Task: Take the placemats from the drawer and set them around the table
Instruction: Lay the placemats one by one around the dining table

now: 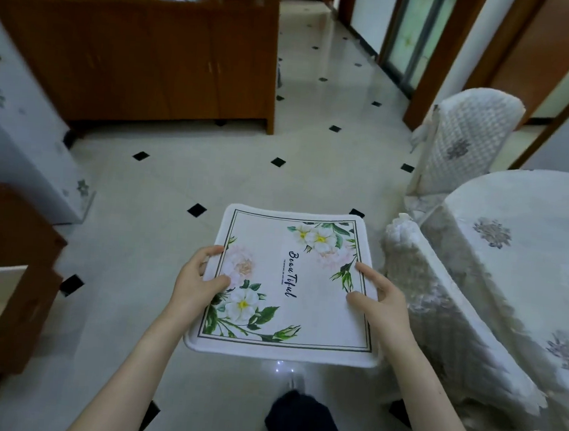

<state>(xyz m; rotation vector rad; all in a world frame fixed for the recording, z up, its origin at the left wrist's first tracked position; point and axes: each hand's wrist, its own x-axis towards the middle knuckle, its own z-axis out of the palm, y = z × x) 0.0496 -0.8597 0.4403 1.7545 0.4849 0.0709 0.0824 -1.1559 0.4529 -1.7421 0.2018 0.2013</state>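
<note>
A white square placemat (290, 284) with a flower print and the word "Beautiful" hangs flat in front of me above the floor. My left hand (198, 276) grips its left edge, thumb on top. My right hand (379, 299) holds its right edge, thumb on the printed face. I cannot tell whether more mats lie beneath the top one. The round table (528, 243) with its pale flowered cloth stands to the right of the mat. An open wooden drawer (4, 297) shows at the lower left.
Two chairs in white covers, one near (418, 285) and one far (468, 138), stand against the table. A tall wooden cabinet (145, 58) fills the back left. A white appliance (17, 144) stands at the left. Tiled floor (175, 185) stretches ahead into a hallway. My dark trouser leg (302, 426) shows below.
</note>
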